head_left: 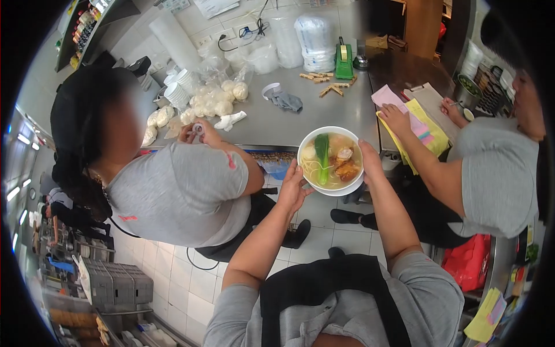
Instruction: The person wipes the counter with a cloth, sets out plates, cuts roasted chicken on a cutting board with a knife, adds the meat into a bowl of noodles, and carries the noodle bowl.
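Observation:
A white bowl (313, 136) of noodle soup is held out in front of me, with green leafy vegetable, pale noodles and browned meat pieces in the broth. It rests on a white plate (347, 190). My left hand (293, 188) grips the left side of the bowl and plate, fingers curled at the edge. On the right side, my right hand (372, 163) holds the rim, its fingertips partly hidden beneath. The bowl appears roughly level, near the front edge of the steel counter (260, 128).
One co-worker (179, 185) stands at left, hands at the counter; another (491, 173) at right touches yellow papers (428, 113). Bagged dough balls (217, 101), a grey cloth (283, 99), clothespins (332, 88) and a green tape dispenser (344, 68) lie on the counter. Grey crates (118, 283) stand lower left.

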The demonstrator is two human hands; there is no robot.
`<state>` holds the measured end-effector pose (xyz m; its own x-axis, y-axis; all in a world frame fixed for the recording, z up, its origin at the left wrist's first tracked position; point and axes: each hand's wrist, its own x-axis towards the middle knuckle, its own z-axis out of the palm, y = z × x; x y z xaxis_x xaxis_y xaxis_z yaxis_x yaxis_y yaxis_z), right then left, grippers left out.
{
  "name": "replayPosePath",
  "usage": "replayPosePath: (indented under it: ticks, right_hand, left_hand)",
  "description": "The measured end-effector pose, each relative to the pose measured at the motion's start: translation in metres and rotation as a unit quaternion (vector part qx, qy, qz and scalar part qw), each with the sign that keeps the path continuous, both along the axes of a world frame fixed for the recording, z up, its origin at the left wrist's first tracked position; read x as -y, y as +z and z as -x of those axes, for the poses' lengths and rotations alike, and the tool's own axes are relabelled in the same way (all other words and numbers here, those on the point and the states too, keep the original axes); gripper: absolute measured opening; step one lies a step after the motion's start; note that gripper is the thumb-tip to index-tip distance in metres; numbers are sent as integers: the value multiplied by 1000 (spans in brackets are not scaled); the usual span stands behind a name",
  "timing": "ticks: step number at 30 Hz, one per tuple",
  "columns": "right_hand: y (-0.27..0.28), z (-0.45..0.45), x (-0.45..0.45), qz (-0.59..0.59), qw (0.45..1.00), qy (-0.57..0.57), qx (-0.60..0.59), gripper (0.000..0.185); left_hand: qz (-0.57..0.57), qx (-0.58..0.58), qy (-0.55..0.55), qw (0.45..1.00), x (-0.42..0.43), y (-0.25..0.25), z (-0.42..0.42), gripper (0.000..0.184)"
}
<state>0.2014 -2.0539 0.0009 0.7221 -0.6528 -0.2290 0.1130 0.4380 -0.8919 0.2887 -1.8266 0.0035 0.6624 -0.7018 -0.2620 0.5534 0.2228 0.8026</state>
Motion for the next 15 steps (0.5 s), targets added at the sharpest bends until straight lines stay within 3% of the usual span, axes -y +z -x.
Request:
replayPosePath:
  ticks: [15]
  right_hand:
    - [-22,-64,94,73,996,-32,-48,42]
  left_hand:
    - [-43,-14,93,995,104,-9,-53,71]
